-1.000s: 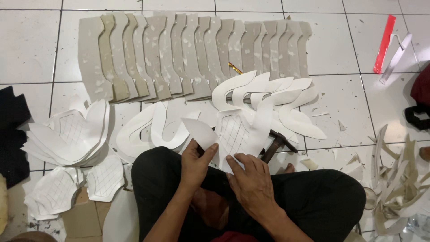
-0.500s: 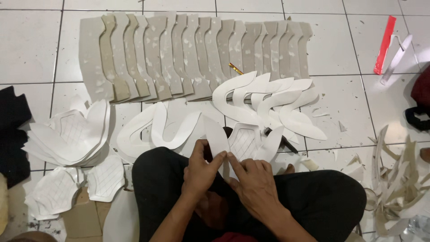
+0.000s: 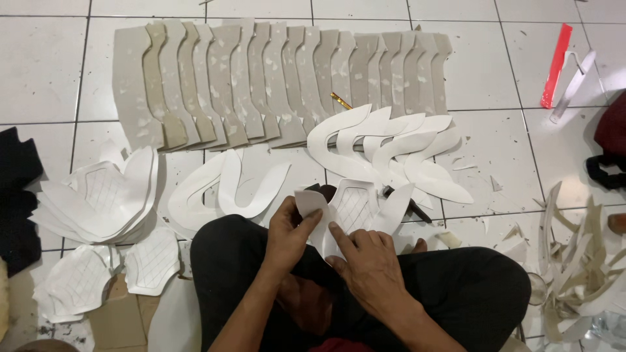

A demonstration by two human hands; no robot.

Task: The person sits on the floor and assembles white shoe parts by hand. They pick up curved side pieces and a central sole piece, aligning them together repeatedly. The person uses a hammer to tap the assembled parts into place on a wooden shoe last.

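Our left hand (image 3: 287, 236) pinches the white cut piece (image 3: 352, 212) at its edge; our right hand (image 3: 368, 267) presses spread fingers on it, above the floor (image 3: 39, 58).

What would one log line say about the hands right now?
left hand: pinching white cut-out sheet piece | right hand: pressing it flat | place: over lap, white tiled floor | nearby: fanned row of beige cut pieces

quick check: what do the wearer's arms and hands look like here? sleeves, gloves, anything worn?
Both arms are bare as far as the view shows: no sleeves visible on the forearms. The left hand and right hand are bare too, with no gloves, and no rings, watch or bands that can be made out. Fingers are uncovered, nails short. Black trousers cover the crossed legs below the arms.
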